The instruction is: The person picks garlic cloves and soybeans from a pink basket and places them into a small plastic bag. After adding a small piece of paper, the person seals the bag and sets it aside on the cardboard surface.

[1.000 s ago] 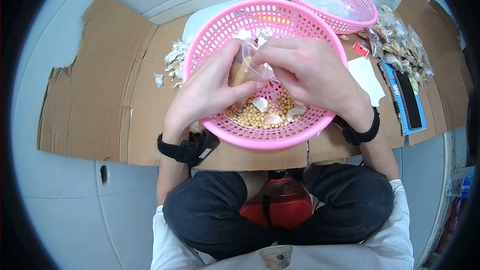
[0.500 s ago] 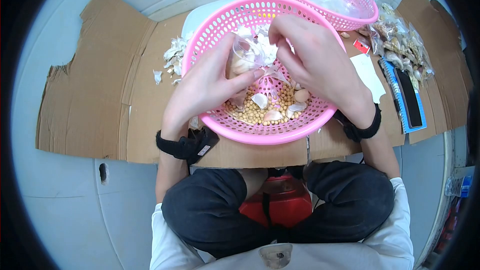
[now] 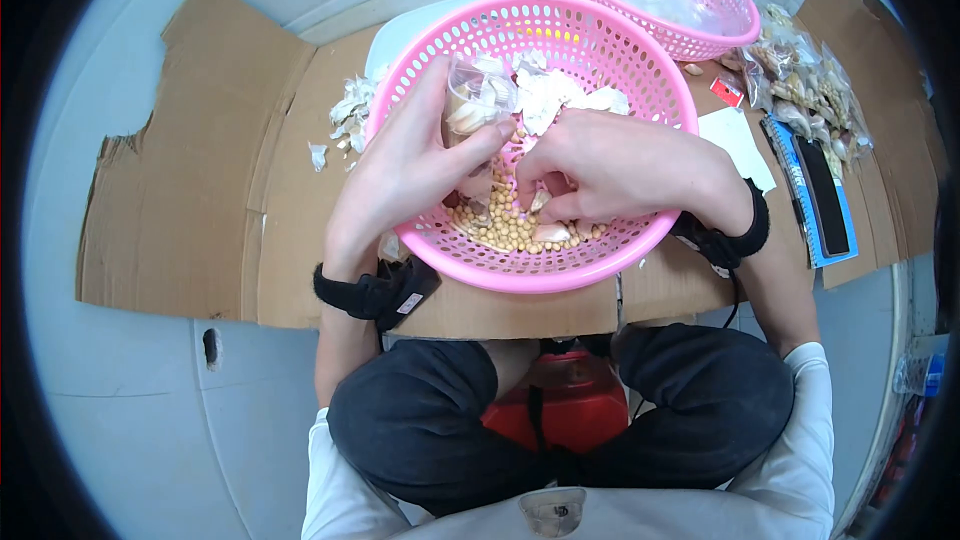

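Note:
A big pink perforated basket (image 3: 540, 278) holds yellowish beans (image 3: 508, 228), garlic cloves and white papery garlic skins (image 3: 545, 100). On its left side my left hand (image 3: 405, 165) is wrapped round a clear plastic bag (image 3: 482, 90) with pale garlic cloves inside, its mouth held upward. My right hand (image 3: 620, 165) reaches down to the beans, thumb and fingers closing round a garlic clove (image 3: 540, 200). Another clove (image 3: 551, 232) lies just below those fingers. Part of the fingertips is hidden.
Loose garlic skins (image 3: 352, 112) lie left of the basket on the cardboard (image 3: 290, 270). A smaller pink basket (image 3: 740, 35) with plastic bags stands at the back right. Filled bags (image 3: 815, 90), a phone (image 3: 822, 195) on a blue notebook (image 3: 835, 253) and white paper (image 3: 740, 145) are at the right.
My right hand has come down from beside the bag's mouth to the beans and a clove. My left hand still holds the bag, moved slightly up and left.

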Demonstrator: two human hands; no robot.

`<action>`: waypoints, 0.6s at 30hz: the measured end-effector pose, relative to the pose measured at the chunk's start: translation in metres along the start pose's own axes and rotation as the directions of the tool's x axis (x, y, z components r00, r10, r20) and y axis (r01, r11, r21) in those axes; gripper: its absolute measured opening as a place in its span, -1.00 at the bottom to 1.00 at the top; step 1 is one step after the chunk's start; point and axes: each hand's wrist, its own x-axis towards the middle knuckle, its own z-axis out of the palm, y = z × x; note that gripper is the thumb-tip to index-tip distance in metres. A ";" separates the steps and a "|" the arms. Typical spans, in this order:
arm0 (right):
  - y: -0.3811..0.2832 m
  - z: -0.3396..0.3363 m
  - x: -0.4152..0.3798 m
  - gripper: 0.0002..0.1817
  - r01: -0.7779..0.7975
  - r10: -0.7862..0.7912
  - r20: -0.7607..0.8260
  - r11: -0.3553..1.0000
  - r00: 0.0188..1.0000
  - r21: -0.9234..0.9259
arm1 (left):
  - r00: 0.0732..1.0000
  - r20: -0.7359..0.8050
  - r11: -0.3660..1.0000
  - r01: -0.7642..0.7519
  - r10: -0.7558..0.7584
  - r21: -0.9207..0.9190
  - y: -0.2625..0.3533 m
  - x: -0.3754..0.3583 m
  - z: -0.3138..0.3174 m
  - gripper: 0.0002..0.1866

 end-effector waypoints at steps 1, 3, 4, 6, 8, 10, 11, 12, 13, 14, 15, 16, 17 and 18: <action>-0.002 -0.004 0.000 -0.75 -0.054 0.055 0.026 0.998 0.998 -0.018 | 0.999 -0.017 0.999 -0.043 0.043 0.006 -0.002 0.002 0.000 -0.48; 0.001 -0.013 -0.001 -0.74 -0.041 0.034 -0.117 0.998 0.993 -0.057 | 0.999 -0.006 0.996 -0.052 0.052 -0.066 -0.006 0.005 0.000 -0.48; 0.004 -0.017 -0.002 -0.73 -0.034 0.011 -0.248 0.995 0.969 -0.089 | 0.999 0.008 0.988 -0.052 0.054 -0.145 -0.010 0.006 0.001 -0.48; 0.003 -0.035 -0.010 -0.78 -0.130 0.090 -0.346 0.987 0.934 -0.095 | 0.994 -0.010 0.986 -0.112 0.112 -0.127 -0.013 0.007 0.001 -0.49; 0.024 -0.039 -0.012 -0.75 -0.025 -0.093 -0.449 0.968 0.889 -0.248 | 0.988 0.127 0.957 0.122 -0.091 -0.264 -0.007 0.005 0.002 -0.48; 0.012 -0.035 -0.001 -0.73 0.000 0.033 -0.651 0.999 0.759 0.050 | 0.987 0.158 0.969 0.070 -0.033 -0.237 -0.011 0.004 0.003 -0.47; 0.008 -0.028 0.002 -0.71 0.087 0.061 -0.703 0.981 0.709 0.172 | 0.983 0.185 0.978 0.024 0.015 -0.207 -0.013 0.003 0.002 -0.45; 0.000 -0.021 0.005 -0.72 0.201 0.159 -0.705 0.895 0.691 0.399 | 0.983 0.184 0.979 0.021 0.017 -0.203 -0.010 0.002 0.002 -0.45; -0.006 -0.023 0.001 -0.72 0.274 0.172 -0.618 0.783 0.767 0.558 | 0.983 0.184 0.990 0.022 0.004 -0.141 -0.006 0.001 0.001 -0.42; -0.011 -0.028 -0.005 -0.72 0.319 0.159 -0.525 0.637 0.836 0.702 | 0.983 0.184 0.997 0.025 -0.010 -0.077 -0.004 0.000 0.001 -0.38; -0.014 -0.029 -0.009 -0.72 0.325 0.156 -0.528 0.633 0.835 0.702 | 0.981 0.189 0.990 -0.014 0.041 -0.143 -0.008 0.001 0.003 -0.32; -0.015 -0.031 -0.013 -0.74 0.328 0.111 -0.470 0.578 0.876 0.748 | 0.981 0.190 0.991 -0.013 0.039 -0.136 -0.010 0.001 0.003 -0.32; -0.015 -0.032 -0.016 -0.75 0.324 0.061 -0.414 0.523 0.908 0.788 | 0.983 0.178 0.990 -0.017 0.043 -0.143 -0.011 0.001 0.003 -0.31; -0.011 -0.029 -0.015 -0.75 0.332 0.056 -0.420 0.523 0.906 0.785 | 0.985 0.165 0.989 -0.023 0.048 -0.149 -0.013 0.002 0.003 -0.29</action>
